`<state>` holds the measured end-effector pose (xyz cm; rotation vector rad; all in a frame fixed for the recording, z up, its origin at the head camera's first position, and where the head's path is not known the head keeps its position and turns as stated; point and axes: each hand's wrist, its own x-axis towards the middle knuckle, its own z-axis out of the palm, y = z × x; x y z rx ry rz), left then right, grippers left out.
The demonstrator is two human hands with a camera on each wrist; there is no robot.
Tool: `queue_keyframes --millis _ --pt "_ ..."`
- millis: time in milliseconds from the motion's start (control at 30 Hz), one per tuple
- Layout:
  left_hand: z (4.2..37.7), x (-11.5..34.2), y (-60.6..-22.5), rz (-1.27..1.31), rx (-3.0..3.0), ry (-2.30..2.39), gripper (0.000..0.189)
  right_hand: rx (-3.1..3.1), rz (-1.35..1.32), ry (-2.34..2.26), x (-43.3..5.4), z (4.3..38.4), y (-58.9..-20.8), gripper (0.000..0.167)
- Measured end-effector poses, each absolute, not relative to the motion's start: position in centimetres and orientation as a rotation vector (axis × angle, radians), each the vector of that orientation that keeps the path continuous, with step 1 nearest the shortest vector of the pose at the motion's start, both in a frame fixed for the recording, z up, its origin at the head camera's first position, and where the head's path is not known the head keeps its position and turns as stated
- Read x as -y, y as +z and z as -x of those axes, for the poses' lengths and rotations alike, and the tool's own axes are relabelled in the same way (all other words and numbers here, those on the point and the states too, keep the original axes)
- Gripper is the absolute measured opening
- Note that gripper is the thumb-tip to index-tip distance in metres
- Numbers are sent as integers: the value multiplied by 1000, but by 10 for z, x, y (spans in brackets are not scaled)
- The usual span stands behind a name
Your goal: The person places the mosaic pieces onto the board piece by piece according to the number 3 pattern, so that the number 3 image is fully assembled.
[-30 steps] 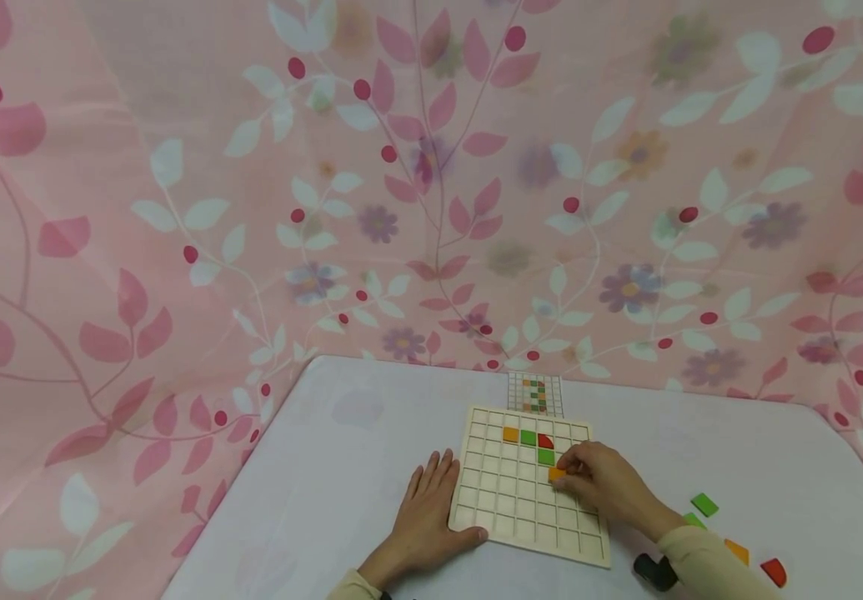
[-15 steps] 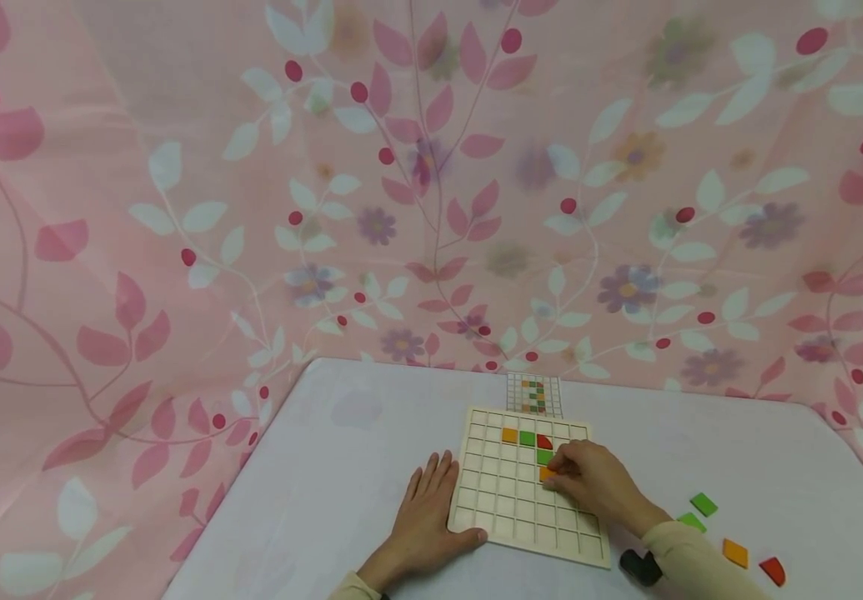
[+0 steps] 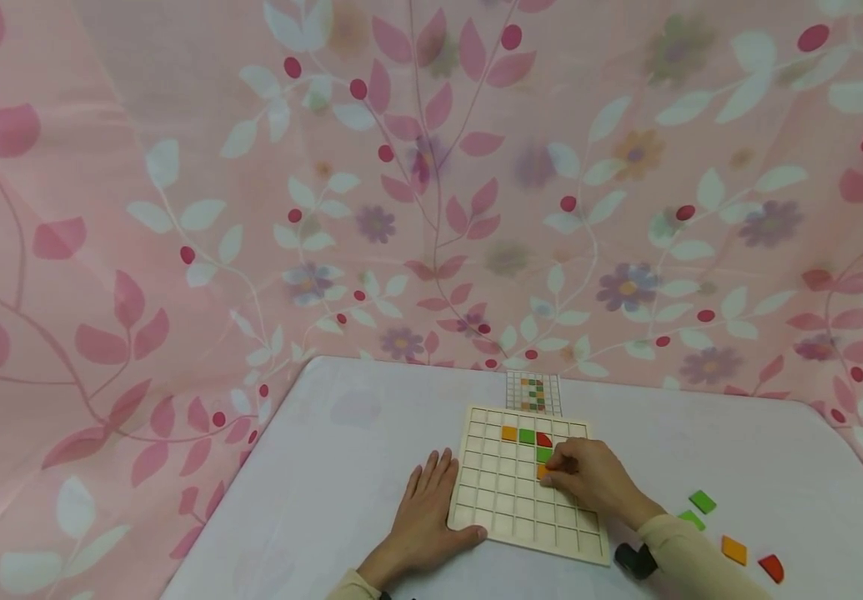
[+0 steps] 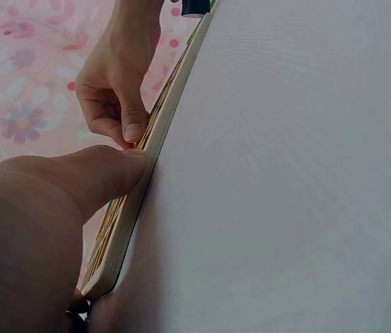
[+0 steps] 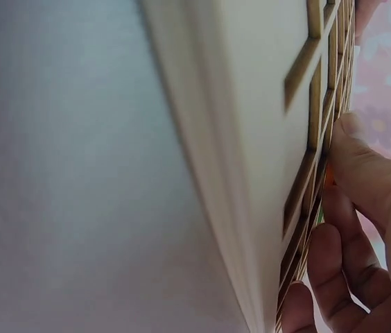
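A pale wooden grid board (image 3: 506, 500) lies on the table. Set in its cells are an orange square tile (image 3: 509, 433), a green square tile (image 3: 526, 436), a red quarter-round tile (image 3: 544, 439) and a second green tile (image 3: 544, 455) below the red one. My right hand (image 3: 598, 482) pinches another orange tile (image 3: 542, 472) between thumb and fingers, at the cell under that green tile; the fingers partly cover it. My left hand (image 3: 425, 521) rests with straight fingers along the board's left side, its thumb on the near edge, as the left wrist view also shows.
A small printed grid card (image 3: 534, 393) with a coloured pattern lies behind the board. To the right are loose green tiles (image 3: 702, 502), an orange tile (image 3: 735, 550) and a red quarter-round tile (image 3: 772, 568). A black device (image 3: 635, 561) sits at the right wrist.
My right hand has shifted slightly left with the orange tile, which now lines up under the green tile on the board. The left hand has stayed in place.
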<state>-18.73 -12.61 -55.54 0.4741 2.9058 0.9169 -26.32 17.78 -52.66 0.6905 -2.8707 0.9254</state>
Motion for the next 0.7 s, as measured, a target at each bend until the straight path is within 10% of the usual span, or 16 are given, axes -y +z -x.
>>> queue_keyframes --millis 700 --pt "186 127 -554 -502 -2914 935 110 2858 -685 1059 -179 264 -533 17"
